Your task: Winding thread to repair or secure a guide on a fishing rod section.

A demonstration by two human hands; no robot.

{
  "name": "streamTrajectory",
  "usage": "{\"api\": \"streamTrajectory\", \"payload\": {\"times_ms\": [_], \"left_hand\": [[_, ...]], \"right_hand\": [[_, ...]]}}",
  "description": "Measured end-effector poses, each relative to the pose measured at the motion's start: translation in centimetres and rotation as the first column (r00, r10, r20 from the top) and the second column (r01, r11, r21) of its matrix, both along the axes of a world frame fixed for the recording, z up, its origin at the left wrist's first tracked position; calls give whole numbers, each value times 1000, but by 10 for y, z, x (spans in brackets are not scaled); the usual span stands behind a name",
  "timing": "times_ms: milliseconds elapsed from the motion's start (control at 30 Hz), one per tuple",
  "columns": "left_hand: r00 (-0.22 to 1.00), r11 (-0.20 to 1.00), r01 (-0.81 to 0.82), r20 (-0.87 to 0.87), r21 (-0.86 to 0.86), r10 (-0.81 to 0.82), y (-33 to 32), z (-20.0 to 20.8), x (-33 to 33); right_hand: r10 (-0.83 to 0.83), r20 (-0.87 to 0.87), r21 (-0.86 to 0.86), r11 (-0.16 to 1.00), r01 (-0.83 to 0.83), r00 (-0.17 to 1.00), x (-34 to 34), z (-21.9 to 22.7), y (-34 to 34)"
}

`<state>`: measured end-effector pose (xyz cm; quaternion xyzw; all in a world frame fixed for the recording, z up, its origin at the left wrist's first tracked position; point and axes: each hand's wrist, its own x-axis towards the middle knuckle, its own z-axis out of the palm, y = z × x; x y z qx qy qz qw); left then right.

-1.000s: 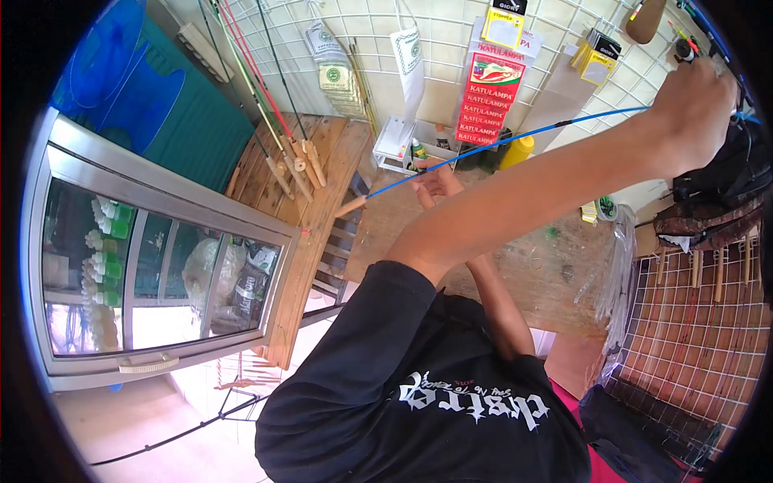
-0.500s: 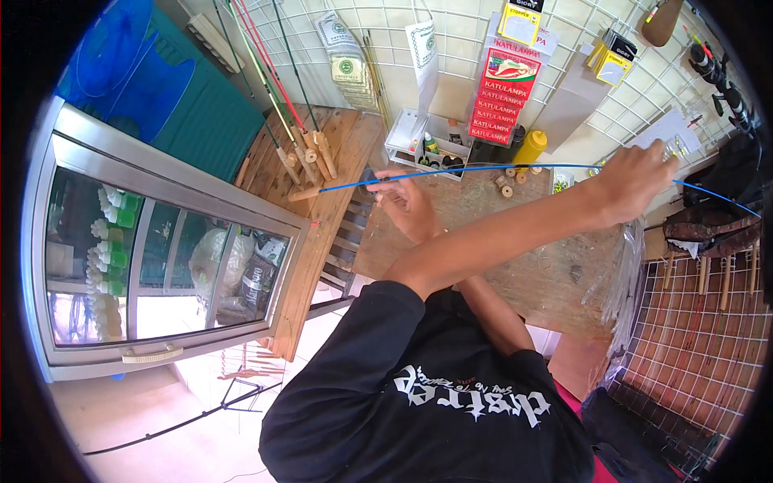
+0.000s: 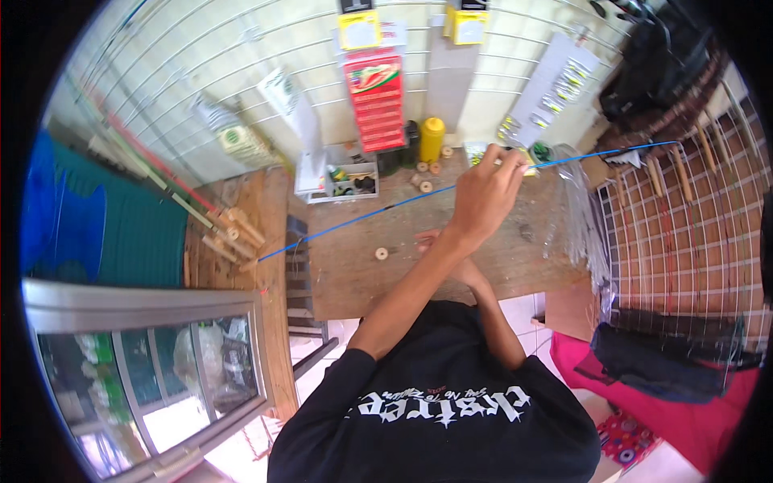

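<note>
A slim blue fishing rod [image 3: 346, 224] slants across the view, its lower end beside a wooden table edge at the left and its tip bending toward the right. My left arm crosses over to the right, and my left hand [image 3: 487, 193] is closed in a pinch at the rod. Below it, my right hand [image 3: 437, 244] is low over the worktable, partly hidden behind my left forearm; its visible fingers are spread and off the rod. A small round wooden spool [image 3: 381, 253] shows against the tabletop, left of my right hand.
At the worktable's [image 3: 346, 286] back stand a white organiser box [image 3: 312, 191], a yellow bottle [image 3: 432, 141] and several small spools. Packets hang on the wire grid wall. A glass-fronted cabinet [image 3: 145, 310] stands at the left, clear plastic sleeves [image 3: 584, 217] at the right.
My view has turned rightward. My left hand has come in from the rod's far right toward its middle. My right hand has left the rod and lowered toward the table.
</note>
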<state>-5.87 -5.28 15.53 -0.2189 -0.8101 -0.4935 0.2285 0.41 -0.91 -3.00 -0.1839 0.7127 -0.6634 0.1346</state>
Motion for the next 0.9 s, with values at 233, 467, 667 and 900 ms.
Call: {"api": "streamTrajectory", "payload": {"times_ms": [233,467,667,900], "left_hand": [[997,999,-12,71,-52,15,12,-14,18],[989,1000,-7,148,26,3,30,-23,30],[935,997,-46,354,69,19,42,-22,36],[918,993,38,389,115,-81,48,-34,34]], "right_hand": [[-748,-275,-42,637,769,604,33,110,85],[-705,-276,23,675,737,654,11,158,111],[-603,-255,42,774,632,756,-1,141,129],[-646,-47,-27,764,645,762,-9,116,142]]}}
